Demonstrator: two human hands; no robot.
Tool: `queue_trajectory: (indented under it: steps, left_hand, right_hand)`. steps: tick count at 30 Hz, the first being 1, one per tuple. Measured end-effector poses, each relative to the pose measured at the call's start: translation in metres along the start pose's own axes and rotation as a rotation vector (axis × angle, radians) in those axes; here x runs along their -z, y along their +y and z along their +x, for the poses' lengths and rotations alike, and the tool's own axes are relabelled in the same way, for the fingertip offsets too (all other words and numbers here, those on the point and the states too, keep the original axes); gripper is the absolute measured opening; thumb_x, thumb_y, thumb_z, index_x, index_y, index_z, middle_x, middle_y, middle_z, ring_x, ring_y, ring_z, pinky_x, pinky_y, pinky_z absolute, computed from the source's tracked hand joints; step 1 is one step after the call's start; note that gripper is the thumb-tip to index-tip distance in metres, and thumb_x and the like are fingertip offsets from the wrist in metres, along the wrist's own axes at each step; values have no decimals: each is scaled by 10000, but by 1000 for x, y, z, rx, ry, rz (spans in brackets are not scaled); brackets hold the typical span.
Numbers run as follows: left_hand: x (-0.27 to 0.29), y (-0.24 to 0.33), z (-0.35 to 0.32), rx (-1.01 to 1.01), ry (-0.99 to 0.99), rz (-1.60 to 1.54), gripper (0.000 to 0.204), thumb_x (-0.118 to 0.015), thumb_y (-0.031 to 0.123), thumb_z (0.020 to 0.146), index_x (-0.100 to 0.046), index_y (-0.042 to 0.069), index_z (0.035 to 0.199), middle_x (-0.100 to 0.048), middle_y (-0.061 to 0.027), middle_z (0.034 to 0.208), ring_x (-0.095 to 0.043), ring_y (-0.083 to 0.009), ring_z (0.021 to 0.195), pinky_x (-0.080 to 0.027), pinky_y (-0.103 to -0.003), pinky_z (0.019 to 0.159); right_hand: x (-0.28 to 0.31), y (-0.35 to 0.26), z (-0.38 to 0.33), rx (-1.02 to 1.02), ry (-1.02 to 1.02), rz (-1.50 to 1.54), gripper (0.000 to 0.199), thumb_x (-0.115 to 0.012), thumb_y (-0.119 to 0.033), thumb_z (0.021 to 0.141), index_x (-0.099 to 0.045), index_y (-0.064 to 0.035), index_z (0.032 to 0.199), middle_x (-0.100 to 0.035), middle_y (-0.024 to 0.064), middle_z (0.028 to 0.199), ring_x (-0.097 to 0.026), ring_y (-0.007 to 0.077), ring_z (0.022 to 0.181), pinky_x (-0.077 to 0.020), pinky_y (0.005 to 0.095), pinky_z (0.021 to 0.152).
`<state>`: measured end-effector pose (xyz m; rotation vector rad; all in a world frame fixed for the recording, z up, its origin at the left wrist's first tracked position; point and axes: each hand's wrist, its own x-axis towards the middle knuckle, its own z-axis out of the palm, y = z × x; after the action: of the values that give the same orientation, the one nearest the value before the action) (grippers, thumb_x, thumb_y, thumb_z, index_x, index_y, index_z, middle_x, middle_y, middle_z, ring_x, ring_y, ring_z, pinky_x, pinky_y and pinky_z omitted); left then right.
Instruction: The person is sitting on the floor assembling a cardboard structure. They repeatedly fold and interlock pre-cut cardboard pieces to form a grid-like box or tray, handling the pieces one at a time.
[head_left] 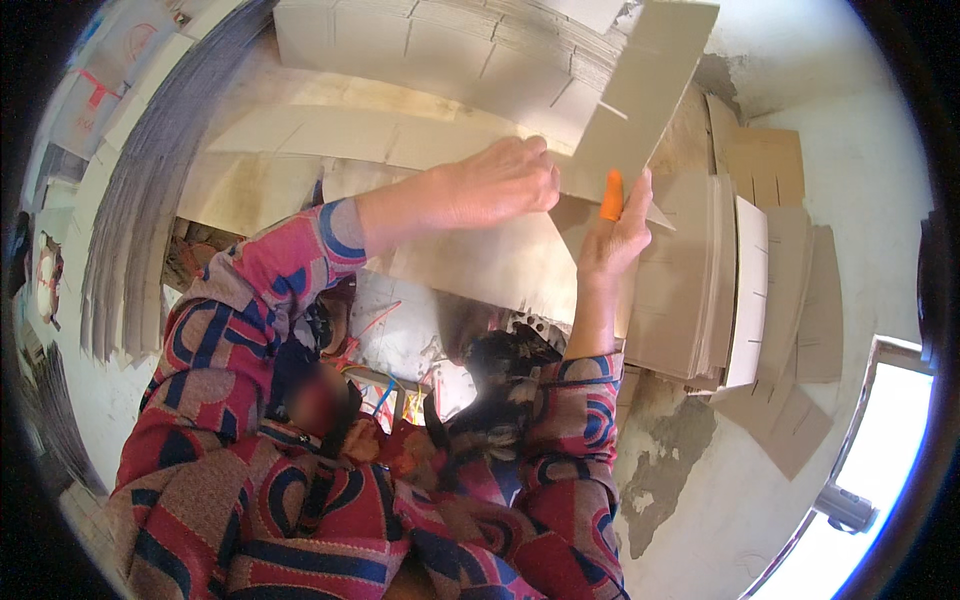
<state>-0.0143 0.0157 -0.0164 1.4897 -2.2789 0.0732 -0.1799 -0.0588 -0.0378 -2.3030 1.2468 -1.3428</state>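
We note tan cardboard sheets (640, 90), an orange finger cot (611, 196), and sleeves (270, 270) patterned red, blue and beige.
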Motion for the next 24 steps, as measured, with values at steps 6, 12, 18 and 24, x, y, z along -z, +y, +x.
queue_trajectory:
  steps: [6,12,18,24]
  left_hand:
    - [32,-28,0,343,-224,-554,341,-710,191,724,-535,-6,940,-573,-135,855,-552,-288,866,-481,-400,740]
    - [17,-120,31,288,3,303,511,-735,166,708,-482,-1,1119,-561,-129,934,-498,-263,1001,-440,-406,808]
    - [-41,-156,48,240,160,433,382,-675,97,713,-502,17,1044,-561,-109,925,-505,-253,992,-454,-373,798]
    - [-40,-155,39,158,248,267,149,-592,72,748,-551,52,890,-573,-68,848,-553,-235,879,-487,-367,727]
  right_hand:
    - [10,-10,-7,-17,-5,-169,513,-572,57,811,-406,-8,1292,-614,244,1057,-649,362,870,-529,391,700]
    - [-4,-21,-5,67,5,-78,600,-567,82,804,-341,-26,1349,-610,254,1062,-662,331,833,-533,372,699]
    - [0,-23,1,162,36,-120,692,-568,51,845,-232,-95,1433,-647,227,970,-674,282,718,-518,327,598]
    - [2,-28,2,142,32,-103,716,-551,93,831,-236,-118,1439,-633,235,1015,-675,281,740,-525,337,610]
